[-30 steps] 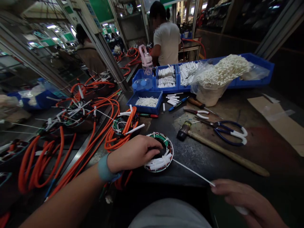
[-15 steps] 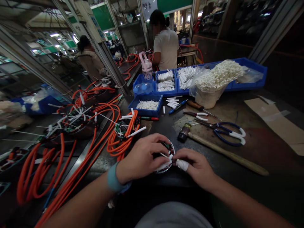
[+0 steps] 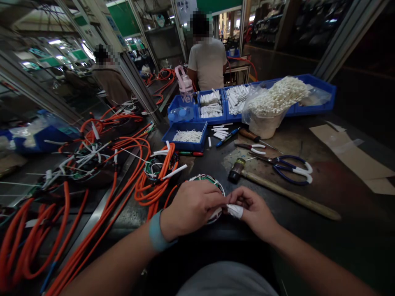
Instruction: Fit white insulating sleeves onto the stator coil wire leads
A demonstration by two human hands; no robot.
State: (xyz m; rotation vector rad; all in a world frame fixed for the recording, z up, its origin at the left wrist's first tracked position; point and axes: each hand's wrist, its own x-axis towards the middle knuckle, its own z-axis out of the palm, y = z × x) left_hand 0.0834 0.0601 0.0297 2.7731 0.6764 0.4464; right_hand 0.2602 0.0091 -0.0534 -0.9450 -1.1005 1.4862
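Note:
A round wired assembly [image 3: 207, 178] with a white rim and green board lies on the bench, mostly covered by my left hand. My left hand [image 3: 195, 204] reaches over it, thumb and fingers pinched together near the rim's right side. Fingertip to fingertip with it, my right hand [image 3: 253, 210] is also closed in a pinch, with white tape around one of its digits. Whatever the two hands pinch is hidden or too small to name. Just left stands a similar round assembly [image 3: 153, 167] with orange cables [image 3: 145, 187].
A mallet [image 3: 286, 193], scissors [image 3: 291, 167], pliers [image 3: 250, 147], a screwdriver [image 3: 248, 134] and a blue marker [image 3: 227, 137] lie right and ahead. Behind are a blue tray [image 3: 197, 146] of white pieces and a tub [image 3: 262, 125] of white strands. Two people sit or stand farther back.
My left hand has turned over more of the assembly, and its fingers have closed toward my right fingertips. The assembly's far rim now shows above the hand. The whole view has shifted slightly.

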